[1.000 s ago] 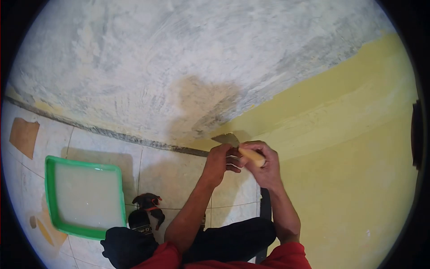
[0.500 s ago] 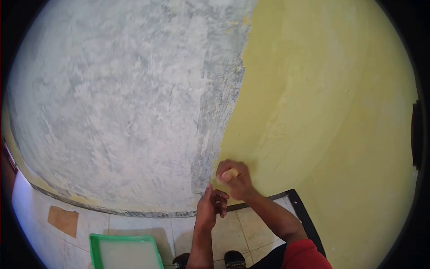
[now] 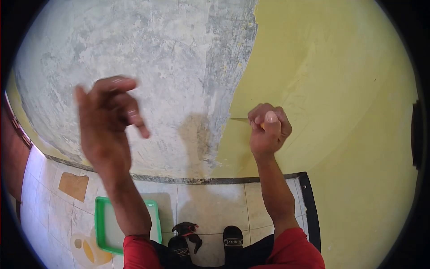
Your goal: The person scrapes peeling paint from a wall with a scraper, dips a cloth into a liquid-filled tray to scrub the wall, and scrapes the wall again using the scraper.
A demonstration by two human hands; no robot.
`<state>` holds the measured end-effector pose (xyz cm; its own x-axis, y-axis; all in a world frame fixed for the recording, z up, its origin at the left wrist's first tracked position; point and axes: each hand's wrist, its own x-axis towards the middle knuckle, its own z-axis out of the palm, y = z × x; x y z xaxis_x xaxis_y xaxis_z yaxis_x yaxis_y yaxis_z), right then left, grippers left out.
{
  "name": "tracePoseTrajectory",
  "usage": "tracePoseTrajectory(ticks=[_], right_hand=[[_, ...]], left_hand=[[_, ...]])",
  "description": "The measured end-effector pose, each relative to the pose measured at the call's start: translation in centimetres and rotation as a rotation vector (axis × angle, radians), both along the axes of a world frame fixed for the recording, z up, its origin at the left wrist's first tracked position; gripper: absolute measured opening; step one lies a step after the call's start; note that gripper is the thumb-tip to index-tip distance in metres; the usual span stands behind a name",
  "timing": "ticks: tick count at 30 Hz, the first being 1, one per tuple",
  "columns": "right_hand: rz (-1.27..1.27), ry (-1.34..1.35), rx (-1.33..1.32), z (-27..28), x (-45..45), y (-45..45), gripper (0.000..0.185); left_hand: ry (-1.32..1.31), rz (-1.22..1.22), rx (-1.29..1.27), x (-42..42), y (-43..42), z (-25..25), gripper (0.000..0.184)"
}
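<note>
My left hand is raised at the left with its fingers apart, slightly blurred and holding nothing. At the right, my right hand is closed round the handle of a scraper; its thin blade shows edge-on to the left of the fist, near the yellow wall. Most of the handle is hidden in the fingers. Behind both hands, the wall has a patchy grey-white scraped part and a yellow painted part, with a ragged border between them.
On the tiled floor stand a green tray with whitish liquid, a brown flat piece, a container with yellowish contents and a black and red object. My sandalled feet are at the bottom, beside a dark strip.
My hands have moved apart. The left went up and leftward, opening out, while the right went up and to the right with the scraper. The view has swung up from the floor.
</note>
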<state>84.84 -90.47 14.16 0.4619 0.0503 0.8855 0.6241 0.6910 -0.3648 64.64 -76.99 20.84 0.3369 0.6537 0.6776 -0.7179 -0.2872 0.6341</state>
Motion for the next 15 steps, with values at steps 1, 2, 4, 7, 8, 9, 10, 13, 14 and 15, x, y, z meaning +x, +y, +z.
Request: tracePoseTrajectory(ticks=[1, 2, 4, 7, 8, 9, 10, 13, 14, 15], right_hand=[[-0.041, -0.007, -0.005, -0.1, -0.1, -0.1, 0.024], [-0.046, -0.003, -0.021, -0.3, -0.3, -0.3, 0.024], [-0.04, 0.066, 0.077, -0.2, -0.7, 0.1, 0.021], [-0.017, -0.108, 0.104, 1.8, -0.7, -0.7, 0.024], [-0.016, -0.148, 0.103, 1.9, -0.6, -0.8, 0.025], [-0.013, -0.151, 0.089, 2.2, -0.4, -0.9, 0.025], [0.039, -0.048, 0.113, 2.6, -0.2, -1.0, 0.025], [0.075, 0.086, 0.1, 3.9, 0.4, -0.8, 0.026], [0.061, 0.119, 0.075, 4.0, 0.4, -0.6, 0.026], [0.062, 0.117, 0.071, 3.3, 0.3, 0.0, 0.026]], left_hand=[[-0.023, -0.056, 0.008, -1.0, 1.1, -0.8, 0.062], [-0.051, -0.112, 0.012, -1.5, 1.8, -1.5, 0.062], [0.005, 0.091, -0.062, -0.8, 1.9, -1.4, 0.061], [0.129, 0.173, -0.08, -0.6, 2.7, -1.9, 0.06], [0.139, 0.171, -0.097, -0.5, 2.8, -2.3, 0.06], [0.159, 0.154, -0.062, -0.3, 2.9, -2.4, 0.058], [0.171, 0.139, -0.024, -0.2, 2.9, -2.4, 0.056], [0.203, 0.167, -0.023, 0.3, 2.7, -2.4, 0.057], [0.228, 0.173, -0.019, 0.3, 2.7, -2.6, 0.058], [0.231, 0.169, -0.015, 0.4, 2.7, -2.7, 0.059]])
